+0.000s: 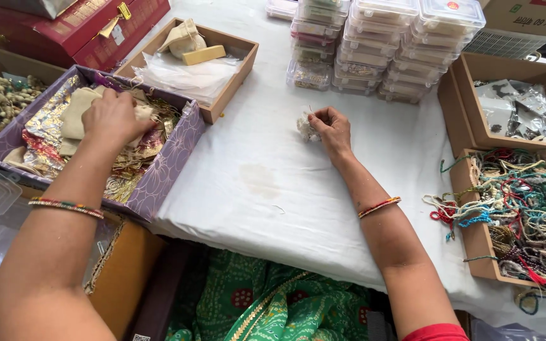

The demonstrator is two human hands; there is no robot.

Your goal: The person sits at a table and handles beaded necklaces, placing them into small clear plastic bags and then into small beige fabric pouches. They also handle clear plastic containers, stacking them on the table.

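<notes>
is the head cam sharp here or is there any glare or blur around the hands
Head view: even, soft daylight, faint shadows on the white tablecloth; left hand and right hand fairly sharp; small white bundle too bright for detail; mild glare on gold foil; edges bend slightly.

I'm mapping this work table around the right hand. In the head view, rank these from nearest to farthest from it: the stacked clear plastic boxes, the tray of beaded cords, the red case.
From the right hand:
1. Stacked clear plastic boxes, just beyond it, up the table.
2. Tray of beaded cords, off to its right.
3. Red case, far left corner.
</notes>
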